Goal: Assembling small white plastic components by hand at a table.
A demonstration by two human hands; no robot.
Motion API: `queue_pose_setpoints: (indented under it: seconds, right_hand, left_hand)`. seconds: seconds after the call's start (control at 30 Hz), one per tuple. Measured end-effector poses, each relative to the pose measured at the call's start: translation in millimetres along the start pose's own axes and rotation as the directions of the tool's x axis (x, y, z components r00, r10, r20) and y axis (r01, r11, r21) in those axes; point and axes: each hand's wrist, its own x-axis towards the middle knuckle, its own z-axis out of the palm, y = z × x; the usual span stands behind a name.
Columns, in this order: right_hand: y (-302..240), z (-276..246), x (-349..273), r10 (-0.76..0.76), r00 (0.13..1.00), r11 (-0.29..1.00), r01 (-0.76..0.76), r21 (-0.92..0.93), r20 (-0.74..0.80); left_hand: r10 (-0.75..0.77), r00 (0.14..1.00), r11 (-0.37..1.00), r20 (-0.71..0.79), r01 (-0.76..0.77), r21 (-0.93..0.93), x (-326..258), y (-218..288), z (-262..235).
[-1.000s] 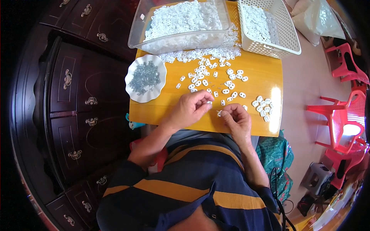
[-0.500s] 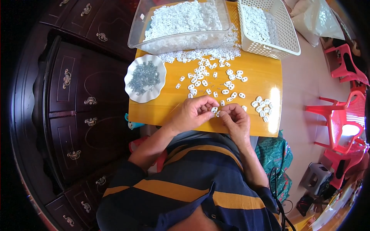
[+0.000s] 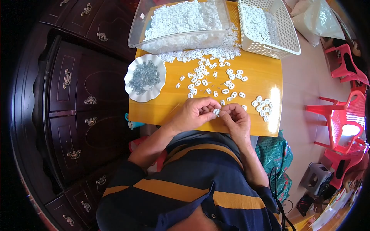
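Observation:
My left hand (image 3: 195, 112) pinches a small white plastic piece (image 3: 216, 112) between thumb and fingertips, over the table's near edge. Against the same piece, the thumb and forefinger of my right hand (image 3: 236, 118) are pressed together. Dark holes show in the piece; whether it is one part or two fitted together is too small to tell. Beyond my hands lie several loose white oval pieces (image 3: 225, 91) with two holes each, and a few thin metal pins (image 3: 205, 80) among them. To the right sits a cluster of white oval pieces (image 3: 266, 109) with printed faces.
A scalloped white plate (image 3: 158, 92) of small grey metal pins stands at the left. At the back are a clear plastic bin (image 3: 181, 42) and a white perforated basket (image 3: 269, 50), both holding white pieces. Dark drawers (image 3: 83, 127) line the left; red chairs (image 3: 335, 115) stand right.
The white piece in my left fingers has shifted slightly right and down, up against my right fingertips. Both hands otherwise stay in place.

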Motion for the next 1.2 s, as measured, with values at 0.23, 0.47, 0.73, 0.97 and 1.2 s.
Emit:
queue_pose_setpoints:
  seconds: [0.23,0.47,0.73,0.97,1.2]
  right_hand:
    - [-6,-1,3,0.105,0.993,0.990,-0.110,0.091,0.056]
    - [5,-14,5,0.293,0.933,0.930,-0.329,0.164,0.209]
    - [0,2,5,0.211,0.974,0.917,-0.227,0.329,0.084]
    - [6,-5,3,0.297,0.950,0.855,-0.308,0.418,0.093]
    - [5,-6,4,0.313,0.942,0.868,-0.337,0.365,0.124]
  left_hand:
    - [0.052,0.998,0.996,0.038,-0.054,0.073,5,1,-7]
    - [0.064,0.992,0.989,0.110,-0.078,0.128,6,9,-9]
    - [0.376,0.925,0.723,-0.051,-0.258,0.641,8,26,11]
    - [0.357,0.934,0.705,-0.019,-0.255,0.662,5,19,13]
    - [0.350,0.936,0.690,0.019,-0.272,0.670,5,22,11]
